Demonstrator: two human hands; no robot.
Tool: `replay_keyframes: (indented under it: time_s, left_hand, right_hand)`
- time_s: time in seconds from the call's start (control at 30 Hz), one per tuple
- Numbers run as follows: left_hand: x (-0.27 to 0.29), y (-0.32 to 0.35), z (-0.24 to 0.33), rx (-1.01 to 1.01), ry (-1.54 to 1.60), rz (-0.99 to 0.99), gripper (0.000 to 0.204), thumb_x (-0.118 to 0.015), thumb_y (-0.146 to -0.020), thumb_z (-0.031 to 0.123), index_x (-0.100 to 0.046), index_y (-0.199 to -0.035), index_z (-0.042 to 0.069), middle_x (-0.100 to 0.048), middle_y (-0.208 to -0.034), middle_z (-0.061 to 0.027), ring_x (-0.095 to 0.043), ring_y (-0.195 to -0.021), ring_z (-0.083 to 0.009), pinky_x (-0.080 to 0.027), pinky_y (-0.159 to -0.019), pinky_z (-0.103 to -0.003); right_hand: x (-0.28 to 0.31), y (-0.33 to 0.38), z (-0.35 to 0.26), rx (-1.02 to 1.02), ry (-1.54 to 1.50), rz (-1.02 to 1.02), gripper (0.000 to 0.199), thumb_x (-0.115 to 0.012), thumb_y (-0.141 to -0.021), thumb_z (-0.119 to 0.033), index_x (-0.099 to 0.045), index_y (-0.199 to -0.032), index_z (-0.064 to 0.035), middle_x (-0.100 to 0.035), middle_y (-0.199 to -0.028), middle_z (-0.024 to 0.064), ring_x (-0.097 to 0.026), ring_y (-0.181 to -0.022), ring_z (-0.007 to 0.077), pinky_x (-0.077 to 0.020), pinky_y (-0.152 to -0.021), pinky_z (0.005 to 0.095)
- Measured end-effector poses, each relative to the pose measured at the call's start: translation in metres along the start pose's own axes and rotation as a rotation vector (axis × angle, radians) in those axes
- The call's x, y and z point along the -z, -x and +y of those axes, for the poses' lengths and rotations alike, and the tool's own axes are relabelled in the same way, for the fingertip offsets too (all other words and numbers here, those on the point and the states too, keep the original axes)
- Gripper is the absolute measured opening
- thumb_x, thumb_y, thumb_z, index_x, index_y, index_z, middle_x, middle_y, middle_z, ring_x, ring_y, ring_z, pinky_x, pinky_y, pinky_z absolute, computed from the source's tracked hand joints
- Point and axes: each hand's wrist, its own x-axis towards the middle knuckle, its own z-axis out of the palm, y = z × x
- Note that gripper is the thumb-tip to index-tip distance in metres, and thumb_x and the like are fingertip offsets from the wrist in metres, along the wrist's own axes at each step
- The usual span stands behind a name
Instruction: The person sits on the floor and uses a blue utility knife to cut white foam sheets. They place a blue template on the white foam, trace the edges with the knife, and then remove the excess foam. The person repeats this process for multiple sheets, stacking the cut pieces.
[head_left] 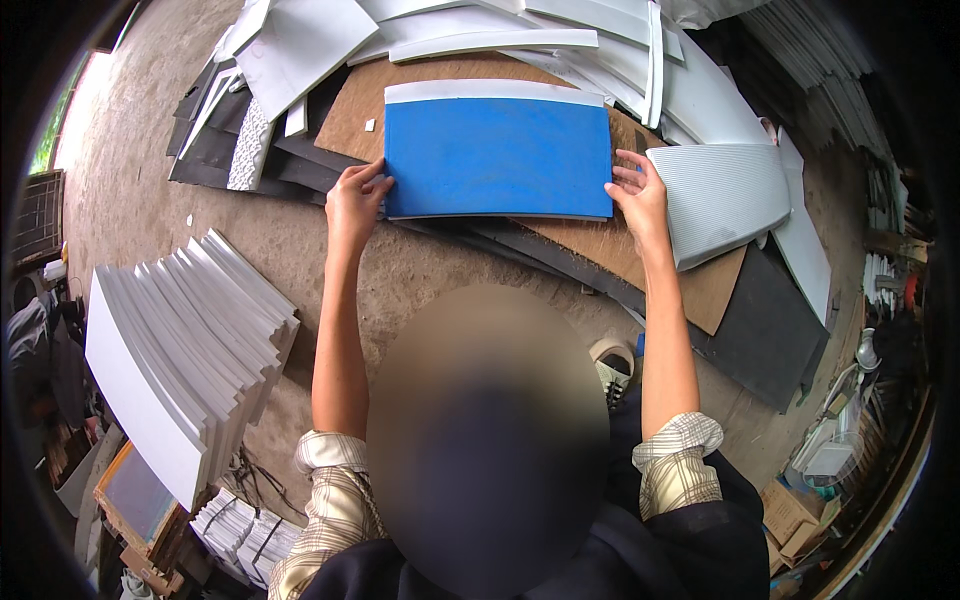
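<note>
A blue rectangular board (497,155) with a white strip along its far edge lies in front of me, above a brown wooden board (590,240). At its left edge, my left hand (357,205) is closed, thumb and curled fingers on the side. My right hand (641,200) grips the opposite edge, its thumb on the near part and its fingers bent along the side. Whether a single sheet or a thin stack is between my hands, I cannot tell.
Black sheets (765,320) lie under the wooden board. White foam offcuts (310,50) are heaped at the far side, and a ribbed white piece (720,195) rests by my right hand. A stack of white boards (190,350) stands on the floor at left, near a strapped bundle (245,535).
</note>
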Motion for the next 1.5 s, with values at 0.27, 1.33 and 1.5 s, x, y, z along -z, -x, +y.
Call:
replay_keyframes:
  time_s: [0.27, 1.33, 1.5]
  left_hand:
    - [-0.003, 0.001, -0.002, -0.008, 0.013, 0.038, 0.033, -0.067, -0.076, 0.019, -0.062, -0.108, 0.013, -0.061, -0.101, -0.0061, -0.064, -0.080, -0.0176, -0.049, -0.071, -0.027]
    - [-0.002, 0.002, -0.013, 0.006, 0.245, -0.074, 0.037, -0.067, -0.077, 0.025, -0.061, -0.099, -0.003, -0.065, -0.080, -0.0103, -0.060, -0.075, -0.0118, -0.048, -0.071, -0.027]
    - [0.023, 0.014, 0.009, -0.023, 0.499, -0.223, 0.043, -0.066, -0.079, 0.013, -0.049, -0.115, -0.003, -0.062, -0.094, -0.0113, -0.059, -0.085, -0.0146, -0.047, -0.073, -0.023]
  right_hand:
    - [0.001, 0.000, 0.003, 0.003, 0.038, -0.006, 0.049, -0.062, -0.067, 0.009, -0.052, -0.112, -0.0070, -0.058, -0.101, 0.0174, -0.059, -0.088, 0.0210, -0.0501, -0.073, 0.0298]
    - [0.000, -0.013, 0.012, -0.083, 0.148, -0.052, 0.056, -0.066, -0.068, 0.002, -0.043, -0.119, -0.0047, -0.060, -0.103, 0.0177, -0.059, -0.093, 0.0225, -0.0467, -0.078, 0.0316]
    - [0.018, 0.001, -0.002, -0.030, -0.092, -0.193, 0.056, -0.065, -0.075, -0.006, -0.039, -0.123, 0.0062, -0.055, -0.111, 0.0144, -0.052, -0.100, 0.0217, -0.0390, -0.089, 0.0296]
